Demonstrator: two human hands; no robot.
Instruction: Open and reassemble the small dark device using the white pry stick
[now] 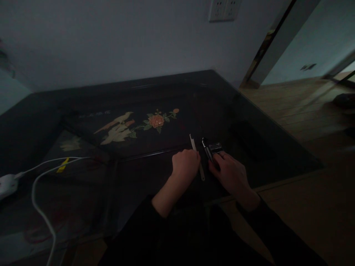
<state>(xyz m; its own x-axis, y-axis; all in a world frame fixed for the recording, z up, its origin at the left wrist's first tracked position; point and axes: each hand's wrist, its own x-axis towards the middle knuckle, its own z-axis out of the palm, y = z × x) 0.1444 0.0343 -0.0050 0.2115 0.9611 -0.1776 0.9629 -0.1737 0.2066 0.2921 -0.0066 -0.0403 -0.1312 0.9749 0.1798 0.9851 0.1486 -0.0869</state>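
My left hand (pixel 185 165) is closed in a fist around a thin, pale, straight tool (pixel 202 173). The tool has a small notch at its far tip and what looks like a hole at its near end. To the right, my right hand (pixel 230 170) has its fingers bent over a small dark object with silvery parts (pixel 215 147). A narrow shiny metal piece (pixel 205 146) sticks out beside it, hooked at the tip. Dim light hides the exact kind of both items. The two hands are close together over the dark glossy table, not touching.
The dark table (pixel 149 173) bears a bird-and-flower picture (pixel 155 121). At the left lie a white power strip (pixel 8 185) and white cables (pixel 41 208) with a yellow tag (pixel 63 165). A wall with a socket (pixel 224 9) rises behind; wooden floor (pixel 280 107) shows at right.
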